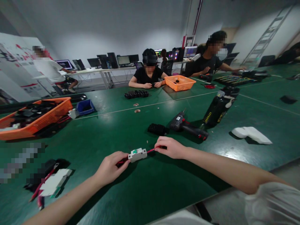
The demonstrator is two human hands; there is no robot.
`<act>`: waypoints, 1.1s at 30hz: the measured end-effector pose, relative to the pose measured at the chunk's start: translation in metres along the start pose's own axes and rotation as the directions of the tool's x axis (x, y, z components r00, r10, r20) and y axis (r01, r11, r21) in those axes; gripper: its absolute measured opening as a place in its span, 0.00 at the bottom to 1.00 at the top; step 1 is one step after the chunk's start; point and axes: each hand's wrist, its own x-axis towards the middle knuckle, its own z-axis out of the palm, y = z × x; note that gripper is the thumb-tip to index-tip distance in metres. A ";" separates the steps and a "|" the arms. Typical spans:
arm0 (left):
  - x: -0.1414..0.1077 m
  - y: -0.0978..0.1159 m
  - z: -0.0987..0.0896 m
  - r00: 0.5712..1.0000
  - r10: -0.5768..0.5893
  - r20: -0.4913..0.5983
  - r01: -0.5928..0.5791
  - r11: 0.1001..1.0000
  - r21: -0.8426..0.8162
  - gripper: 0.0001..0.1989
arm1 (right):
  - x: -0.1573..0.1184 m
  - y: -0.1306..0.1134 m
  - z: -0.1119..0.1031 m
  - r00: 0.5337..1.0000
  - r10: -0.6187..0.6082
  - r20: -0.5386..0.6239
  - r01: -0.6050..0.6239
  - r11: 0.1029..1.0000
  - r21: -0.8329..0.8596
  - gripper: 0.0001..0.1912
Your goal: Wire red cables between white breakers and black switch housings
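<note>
One white circuit breaker is seen toward the table's near edge, between both hands: narrow, stepped block, green toggle on top, dark round holes at its ends. Whether it is lifted or resting cannot be told. The right-end wire, red, is pinched by the right hand, fingertips together. The left-end wire, also red, is gripped by the left hand, fingers closed at the breaker's end. No print can be made out on the casing. Yellow lettering, roughly "EXTR…", is carried by a dark bottle; the drill's white label is too small to read.
</note>
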 end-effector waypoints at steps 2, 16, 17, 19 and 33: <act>-0.001 0.000 0.001 0.999 0.024 -0.025 -0.023 0.998 0.051 0.10 | 0.000 -0.002 -0.002 1.000 0.001 0.015 0.000 1.000 -0.022 0.10; 0.002 0.001 -0.002 0.996 0.076 -0.051 -0.063 0.971 0.230 0.09 | -0.009 0.014 -0.051 0.947 -0.107 -0.303 -0.020 0.921 -0.389 0.10; 0.002 0.001 -0.002 0.996 0.075 -0.052 -0.062 0.973 0.224 0.09 | -0.011 0.019 -0.061 0.942 -0.072 -0.329 -0.083 0.898 -0.433 0.11; 0.002 0.001 -0.003 0.995 0.078 -0.059 -0.063 0.975 0.214 0.09 | -0.016 0.030 -0.081 0.927 0.025 -0.374 -0.224 0.838 -0.498 0.15; 0.001 -0.001 -0.004 0.992 0.101 -0.071 -0.085 0.978 0.193 0.09 | -0.034 0.068 -0.105 0.724 0.645 -0.244 -0.609 0.432 -0.665 0.25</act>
